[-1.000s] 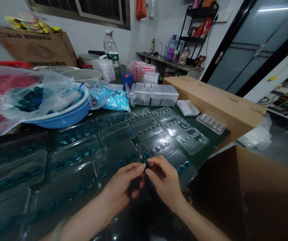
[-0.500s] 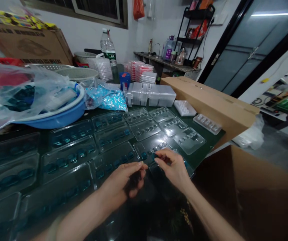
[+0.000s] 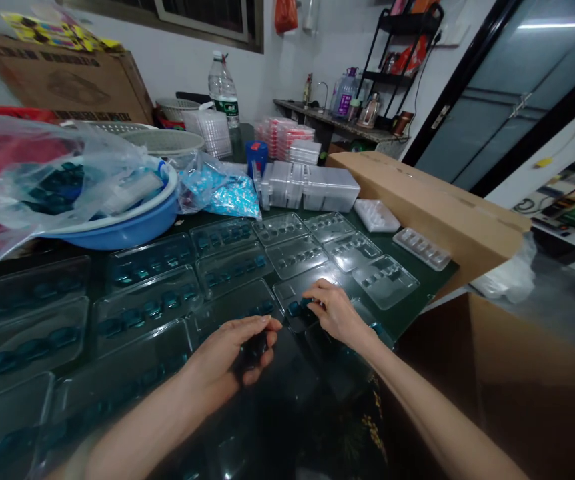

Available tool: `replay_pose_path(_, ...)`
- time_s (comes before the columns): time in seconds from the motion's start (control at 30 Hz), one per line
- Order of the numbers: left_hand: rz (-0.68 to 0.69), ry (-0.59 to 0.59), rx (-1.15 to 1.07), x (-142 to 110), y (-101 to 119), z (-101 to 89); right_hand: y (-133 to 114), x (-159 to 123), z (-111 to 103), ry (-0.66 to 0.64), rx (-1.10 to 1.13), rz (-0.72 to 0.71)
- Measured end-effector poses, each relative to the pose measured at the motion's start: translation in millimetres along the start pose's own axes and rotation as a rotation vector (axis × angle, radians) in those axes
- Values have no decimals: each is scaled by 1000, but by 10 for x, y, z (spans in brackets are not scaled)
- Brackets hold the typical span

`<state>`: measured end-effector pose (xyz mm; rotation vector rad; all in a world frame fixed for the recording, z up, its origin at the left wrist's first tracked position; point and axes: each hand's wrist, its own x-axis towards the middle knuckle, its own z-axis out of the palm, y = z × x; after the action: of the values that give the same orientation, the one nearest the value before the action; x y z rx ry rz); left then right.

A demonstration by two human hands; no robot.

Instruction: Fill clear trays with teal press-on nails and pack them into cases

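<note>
Over the dark green table | person's right hand: fingertips pinched on a teal piece at a clear tray, beside a seated teal block | left hand: curled round dark pieces, too shadowed to count

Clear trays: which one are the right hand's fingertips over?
The tray beyond and right of the left hand; it alone lies under the fingertips of the right hand, beside a teal piece.

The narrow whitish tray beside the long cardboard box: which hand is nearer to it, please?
Right. From the narrow tray, the right hand is to the left and closer to the camera; the left hand is further left and closer still.
</note>
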<state>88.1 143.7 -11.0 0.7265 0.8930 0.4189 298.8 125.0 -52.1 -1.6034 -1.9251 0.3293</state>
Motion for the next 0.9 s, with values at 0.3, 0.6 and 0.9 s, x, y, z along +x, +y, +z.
replay_pose_path(0.3, -10, 12, -34, 3, -4, -23, 11, -3, 69, -83, -208, -99)
replay_pose_path(0.6, -70, 13, -287, 102, 38, 19, -172, 6, -59, -67, -245, -122)
replay_pose_path(0.9, 31, -76, -574, 204, 75, -4, -942, -391, 100, 131, 217, -43)
